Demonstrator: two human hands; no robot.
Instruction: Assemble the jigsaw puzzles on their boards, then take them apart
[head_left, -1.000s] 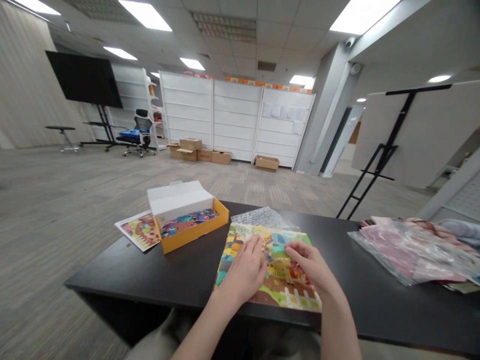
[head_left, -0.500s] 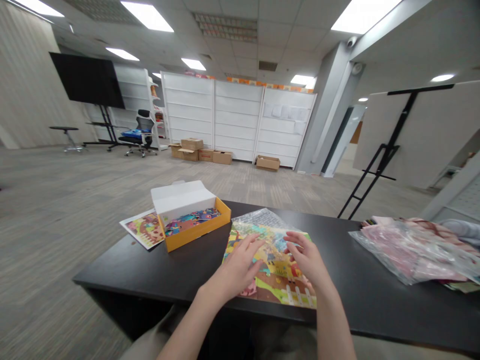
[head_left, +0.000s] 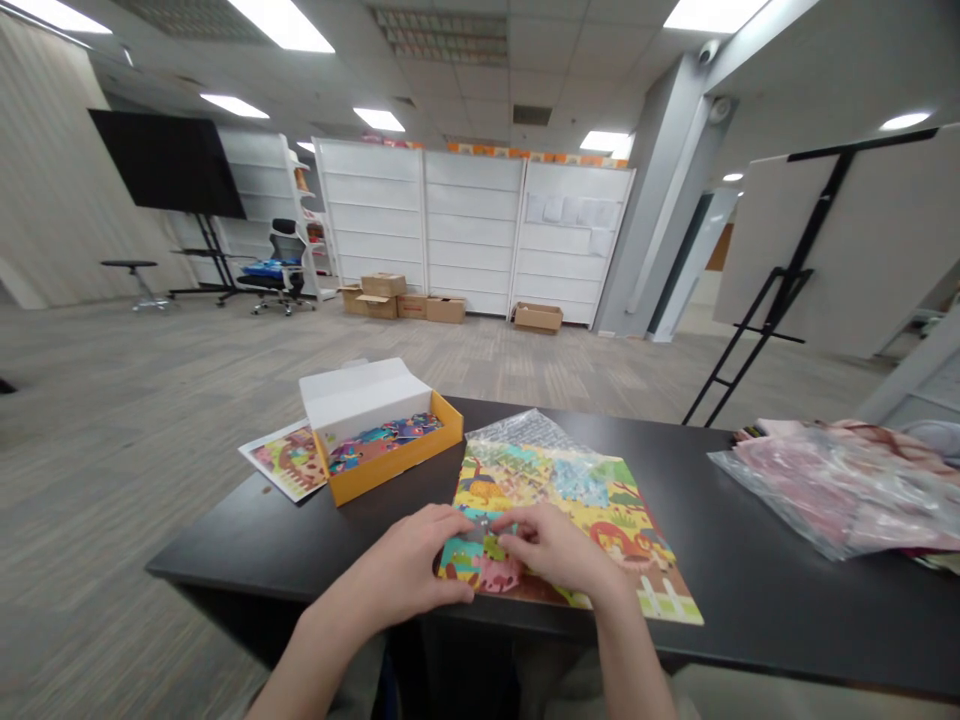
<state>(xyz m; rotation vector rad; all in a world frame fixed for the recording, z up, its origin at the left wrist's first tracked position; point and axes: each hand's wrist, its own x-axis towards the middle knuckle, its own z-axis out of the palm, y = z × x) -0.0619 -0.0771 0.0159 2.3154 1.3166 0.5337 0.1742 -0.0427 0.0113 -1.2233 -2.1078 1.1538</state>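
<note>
A colourful jigsaw puzzle with cartoon animals and a white fence lies flat near the table's front edge. At its left edge rests my left hand, thumb and fingers apart, with the fingertips on the lower left part. My right hand reaches over the lower middle. Its bent index finger touches the picture near a green and grey patch, the thumb a little apart from it. Nothing shows lifted in either hand. A clear plastic bag lies at the puzzle's back edge.
On the left, an open yellow box holds several puzzle pieces, beside a printed picture sheet. Plastic-wrapped pink cloth is on the right of the black table. A stand with a board rises behind.
Both hands have moved left and down, from above the puzzle's middle to its lower left. The fingers now touch the puzzle, and more of its right side shows.
</note>
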